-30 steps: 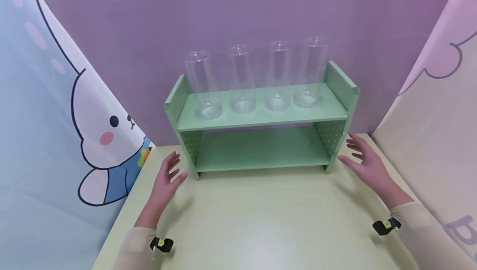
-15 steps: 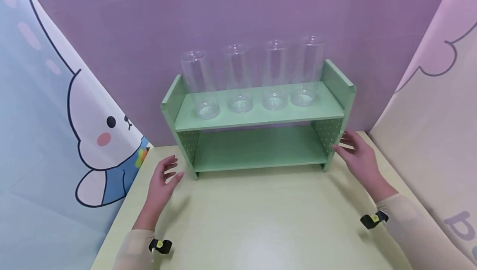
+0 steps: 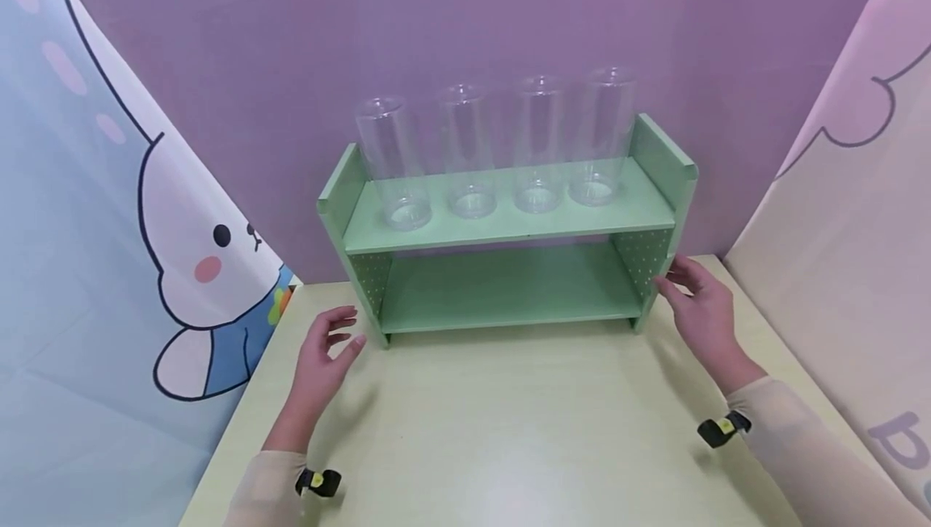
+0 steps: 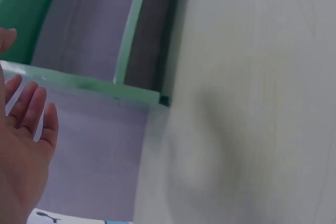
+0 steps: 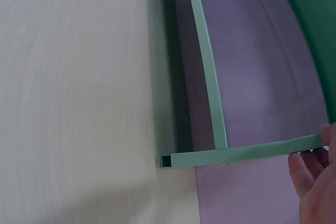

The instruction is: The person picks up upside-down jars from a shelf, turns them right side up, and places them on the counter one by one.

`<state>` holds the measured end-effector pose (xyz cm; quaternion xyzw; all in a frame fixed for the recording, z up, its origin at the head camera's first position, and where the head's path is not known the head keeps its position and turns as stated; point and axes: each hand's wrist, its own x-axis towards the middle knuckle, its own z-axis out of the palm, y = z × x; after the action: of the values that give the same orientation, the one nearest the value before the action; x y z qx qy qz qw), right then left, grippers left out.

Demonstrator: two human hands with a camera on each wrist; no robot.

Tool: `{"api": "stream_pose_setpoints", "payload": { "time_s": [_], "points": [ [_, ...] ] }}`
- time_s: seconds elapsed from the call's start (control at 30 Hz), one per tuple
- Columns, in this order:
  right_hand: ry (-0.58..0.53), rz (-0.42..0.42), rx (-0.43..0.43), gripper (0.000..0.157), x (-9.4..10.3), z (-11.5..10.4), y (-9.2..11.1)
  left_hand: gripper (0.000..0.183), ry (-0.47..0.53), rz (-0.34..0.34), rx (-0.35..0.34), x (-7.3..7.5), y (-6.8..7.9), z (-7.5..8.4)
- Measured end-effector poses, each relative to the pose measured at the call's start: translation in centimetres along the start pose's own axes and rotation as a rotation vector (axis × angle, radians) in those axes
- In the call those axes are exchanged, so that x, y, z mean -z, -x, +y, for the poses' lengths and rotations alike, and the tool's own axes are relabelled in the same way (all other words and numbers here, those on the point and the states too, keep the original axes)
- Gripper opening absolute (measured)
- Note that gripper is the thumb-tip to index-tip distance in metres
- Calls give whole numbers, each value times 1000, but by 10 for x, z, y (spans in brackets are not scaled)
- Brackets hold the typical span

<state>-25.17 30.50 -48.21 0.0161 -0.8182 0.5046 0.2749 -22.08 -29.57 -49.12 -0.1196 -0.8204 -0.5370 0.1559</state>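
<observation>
A green two-tier shelf (image 3: 509,238) stands on the table near the back wall. Several tall clear glasses (image 3: 539,200) stand upright in a row on its upper board. My right hand (image 3: 704,309) pinches the front edge of the shelf's right side panel, thumb on the inner side and fingers outside, as the right wrist view also shows. Left of the shelf, my left hand (image 3: 323,357) hovers with relaxed, slightly bent fingers, holding nothing. In the left wrist view the fingers (image 4: 32,106) hang just outside the left side panel (image 4: 79,81).
The pale wooden table (image 3: 502,422) extends in front of the shelf. A purple cloth wall (image 3: 502,18) rises behind it. To the left hangs a cloth with a cartoon rabbit (image 3: 211,244), and a pale printed cloth (image 3: 851,268) borders the right side.
My right hand has moved left and onto the shelf's right side panel, its thumb now over the edge. My left hand stays about where it was, beside the left panel.
</observation>
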Motion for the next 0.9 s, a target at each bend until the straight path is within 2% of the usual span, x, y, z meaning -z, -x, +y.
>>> {"api": "stream_pose_setpoints", "payload": {
  "time_s": [0.27, 0.47, 0.67, 0.9],
  "points": [
    [19, 26, -3, 39, 3, 1, 0, 44, 41, -16, -121, -14, -8, 37],
    [13, 20, -21, 40, 2, 1, 0, 43, 62, 8, -166, -22, -19, 72],
    [6, 21, -15, 40, 0, -1, 0, 47, 28, 35, -242, -25, -39, 105],
    [12, 7, -25, 41, -2, -4, 2, 58, 37, 101, -368, -39, -71, 132]
  ]
}}
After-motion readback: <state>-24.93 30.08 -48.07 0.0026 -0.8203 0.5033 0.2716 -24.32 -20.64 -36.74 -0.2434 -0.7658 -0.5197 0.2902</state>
